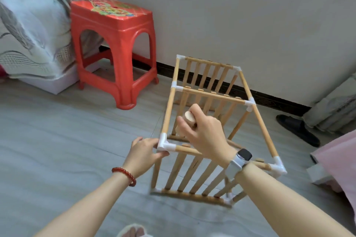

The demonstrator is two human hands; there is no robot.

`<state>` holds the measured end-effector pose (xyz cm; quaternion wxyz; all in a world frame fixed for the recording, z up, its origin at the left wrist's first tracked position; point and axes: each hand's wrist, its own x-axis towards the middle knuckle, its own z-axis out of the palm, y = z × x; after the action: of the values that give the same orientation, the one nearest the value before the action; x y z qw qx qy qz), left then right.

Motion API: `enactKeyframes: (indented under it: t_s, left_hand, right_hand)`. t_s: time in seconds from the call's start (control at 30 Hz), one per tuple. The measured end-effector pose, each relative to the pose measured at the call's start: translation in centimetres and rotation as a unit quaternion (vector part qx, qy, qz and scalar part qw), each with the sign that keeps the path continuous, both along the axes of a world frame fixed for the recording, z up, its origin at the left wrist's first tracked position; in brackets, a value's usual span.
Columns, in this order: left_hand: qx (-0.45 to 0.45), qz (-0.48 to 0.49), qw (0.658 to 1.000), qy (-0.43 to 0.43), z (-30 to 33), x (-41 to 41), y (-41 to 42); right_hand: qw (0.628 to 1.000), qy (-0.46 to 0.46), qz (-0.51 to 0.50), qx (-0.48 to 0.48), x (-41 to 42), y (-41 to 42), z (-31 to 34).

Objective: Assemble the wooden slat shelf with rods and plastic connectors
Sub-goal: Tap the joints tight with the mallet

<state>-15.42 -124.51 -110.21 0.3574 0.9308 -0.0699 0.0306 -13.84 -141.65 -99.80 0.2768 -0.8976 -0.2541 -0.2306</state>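
Shelf frame (212, 121) upright on floor (57, 131). Left hand (143, 153) grips near-left white connector (164, 143); right hand (204, 132) clamps wooden mallet (189, 116) above it.

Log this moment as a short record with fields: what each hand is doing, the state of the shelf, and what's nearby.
left hand: grips the white corner connector of the shelf frame
right hand: holds a short wooden rod, end up, above the frame
shelf: standing frame of rods and slats, white connectors at the corners
nearby: red stool to the left, black slipper to the right
surface: grey floor
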Motion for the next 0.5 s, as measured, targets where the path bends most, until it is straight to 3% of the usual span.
enactKeyframes:
  t_s: [0.13,0.27,0.33,0.43,0.5]
  left_hand:
    - [-0.098,0.025,0.995,0.010,-1.1,-0.3,0.3]
    - [-0.069,0.025,0.997,-0.014,-1.5,-0.7,0.4]
    - [-0.054,0.025,0.998,-0.035,-1.8,-0.7,0.7]
    - [-0.056,0.019,0.997,-0.046,-2.1,-0.9,1.0]
    - [-0.038,0.020,0.998,-0.045,-1.9,-0.7,1.2]
  right_hand:
    - [0.992,-0.070,0.018,0.105,0.9,3.2,0.8]
    - [0.987,-0.065,0.032,-0.141,0.0,4.4,-5.4]
    - [0.988,-0.053,0.043,-0.136,1.5,4.5,-3.3]
    - [0.998,-0.055,0.015,0.020,2.8,5.2,0.1]
    - [0.994,-0.076,0.010,-0.074,1.2,5.6,-2.4]
